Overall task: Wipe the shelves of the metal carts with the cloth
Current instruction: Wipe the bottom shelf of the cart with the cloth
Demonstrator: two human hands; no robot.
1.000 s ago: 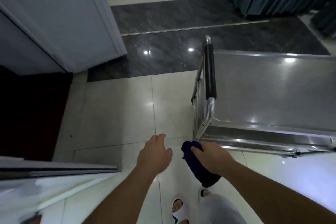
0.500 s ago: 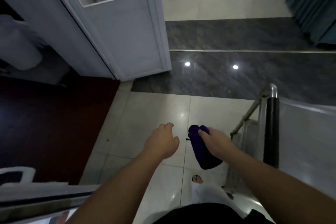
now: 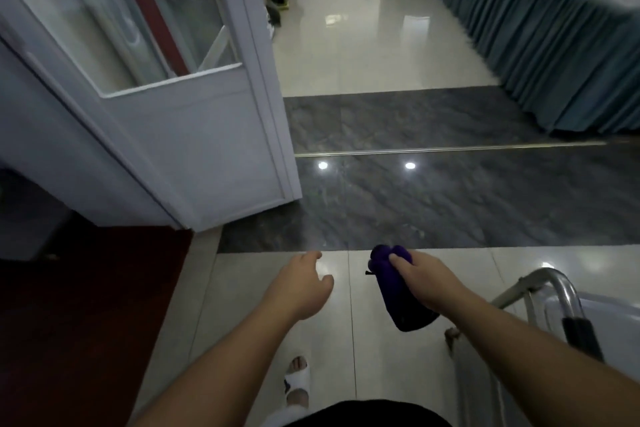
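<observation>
A dark purple cloth (image 3: 398, 291), bunched into a roll, is gripped in the right hand (image 3: 424, 282); the fingers (image 3: 398, 258) curl over its top end and the rest hangs below the palm. To the left of those fingers, a gap apart, the left hand (image 3: 301, 284) holds nothing, its fingers loosely bent. Right of the cloth-holding fingers and lower, the metal cart (image 3: 540, 288) shows its curved rail and a dark handle grip. Beneath both hands lies glossy tiled floor (image 3: 346, 340), with a white door (image 3: 194, 135) beyond the left fingers.
</observation>
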